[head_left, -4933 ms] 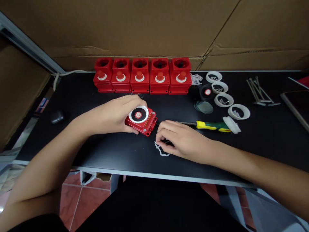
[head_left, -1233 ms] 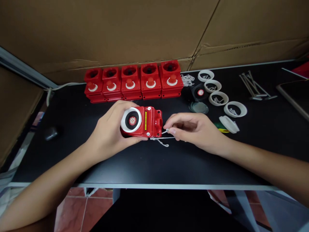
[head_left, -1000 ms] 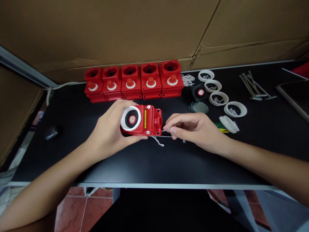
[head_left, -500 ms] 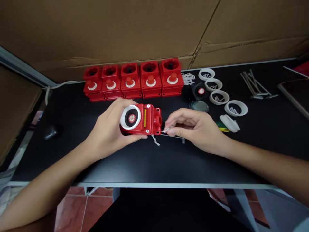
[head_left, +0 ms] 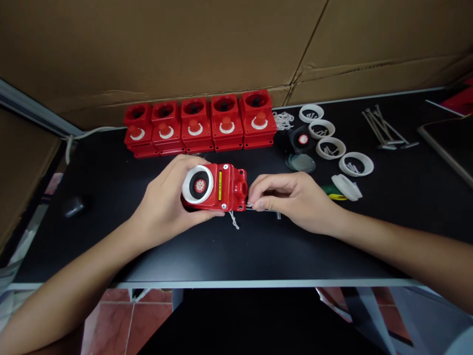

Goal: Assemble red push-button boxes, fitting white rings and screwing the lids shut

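My left hand (head_left: 168, 192) is wrapped round a red box (head_left: 231, 186) that has a white ring, a black centre and a yellow label. A short knotted white cord (head_left: 234, 220) hangs from the box's near side. At the box's right end, my right hand (head_left: 284, 197) pinches a bit of white cord (head_left: 249, 204) close to the corner. Below those fingers a thin metal rod (head_left: 278, 215) lies partly hidden. Just beyond the right hand are clear round discs (head_left: 300, 162) and a black square part (head_left: 300, 139) with a red-and-white centre.
Several red boxes (head_left: 194, 125) line the back by the cardboard wall. White cord (head_left: 283, 121) lies beside them. Several white rings (head_left: 356, 163) hold screws. Metal rods (head_left: 384, 129), a green-handled tool (head_left: 330, 191), a white round part (head_left: 346, 187) and a black mouse (head_left: 74, 206) rest on the black table (head_left: 207, 261).
The cord end between my right fingers has drawn closer to the box's corner, and less of it shows. The view has shifted slightly; my left hand keeps its hold.
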Motion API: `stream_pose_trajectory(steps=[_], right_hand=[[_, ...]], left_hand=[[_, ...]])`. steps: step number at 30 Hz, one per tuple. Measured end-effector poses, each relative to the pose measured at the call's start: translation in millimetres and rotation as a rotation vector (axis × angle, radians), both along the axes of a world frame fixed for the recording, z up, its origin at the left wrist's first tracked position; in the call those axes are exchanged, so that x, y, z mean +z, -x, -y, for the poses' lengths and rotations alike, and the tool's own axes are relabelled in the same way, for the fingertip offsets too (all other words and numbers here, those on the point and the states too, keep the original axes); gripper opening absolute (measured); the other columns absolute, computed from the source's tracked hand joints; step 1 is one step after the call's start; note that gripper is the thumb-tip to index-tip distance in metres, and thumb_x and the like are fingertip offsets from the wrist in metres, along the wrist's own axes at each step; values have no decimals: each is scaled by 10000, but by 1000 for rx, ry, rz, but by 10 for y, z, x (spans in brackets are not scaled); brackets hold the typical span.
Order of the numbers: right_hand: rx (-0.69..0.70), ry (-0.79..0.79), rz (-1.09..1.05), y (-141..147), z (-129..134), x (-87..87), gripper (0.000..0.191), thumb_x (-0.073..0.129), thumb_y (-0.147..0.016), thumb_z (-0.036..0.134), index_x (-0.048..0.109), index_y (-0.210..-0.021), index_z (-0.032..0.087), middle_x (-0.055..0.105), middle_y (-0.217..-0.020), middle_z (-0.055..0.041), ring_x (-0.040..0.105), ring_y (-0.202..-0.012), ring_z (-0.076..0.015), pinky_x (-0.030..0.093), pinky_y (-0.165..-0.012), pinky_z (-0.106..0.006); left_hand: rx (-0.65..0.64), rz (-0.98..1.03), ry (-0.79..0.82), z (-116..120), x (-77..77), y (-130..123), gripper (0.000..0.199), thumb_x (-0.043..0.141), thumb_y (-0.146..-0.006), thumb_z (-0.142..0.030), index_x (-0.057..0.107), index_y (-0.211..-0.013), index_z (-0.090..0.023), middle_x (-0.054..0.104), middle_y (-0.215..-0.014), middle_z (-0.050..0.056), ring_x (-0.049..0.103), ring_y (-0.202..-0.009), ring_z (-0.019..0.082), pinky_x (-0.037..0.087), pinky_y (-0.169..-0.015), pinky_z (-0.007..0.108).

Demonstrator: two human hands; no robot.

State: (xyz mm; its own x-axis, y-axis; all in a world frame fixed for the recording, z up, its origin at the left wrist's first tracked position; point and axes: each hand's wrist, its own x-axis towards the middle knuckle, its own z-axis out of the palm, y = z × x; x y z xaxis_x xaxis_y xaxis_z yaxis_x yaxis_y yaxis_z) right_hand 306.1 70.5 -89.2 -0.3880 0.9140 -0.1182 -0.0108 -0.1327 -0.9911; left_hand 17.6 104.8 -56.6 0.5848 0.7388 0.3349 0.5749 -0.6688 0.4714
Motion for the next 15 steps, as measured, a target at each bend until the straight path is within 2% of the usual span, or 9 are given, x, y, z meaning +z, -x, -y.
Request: stream_pose_trajectory(steps=[7,15], right_hand=[[52,23,6,2,19,-2,287,878,-857,408,819,-887,129,734,-852,-54,634,-757,-66,547,-743,-187],[127,92,-9,-14,2,24,290,865,-851,375,748,-901,114,718,-820,-36,648,-752,-66,569,-757,-196]], left_hand=[[-59,31,-20,19,-10,-23,600,938,-940,-587,655,-1375,-286,787,-1344,114,799,-1215,354,697,-1040,521],[-45,32,-21,57,-18,-29,589,901,-957,-637,646,-1372,-306,789,-1366,107,787,-1251,362,687,-1078,554]])
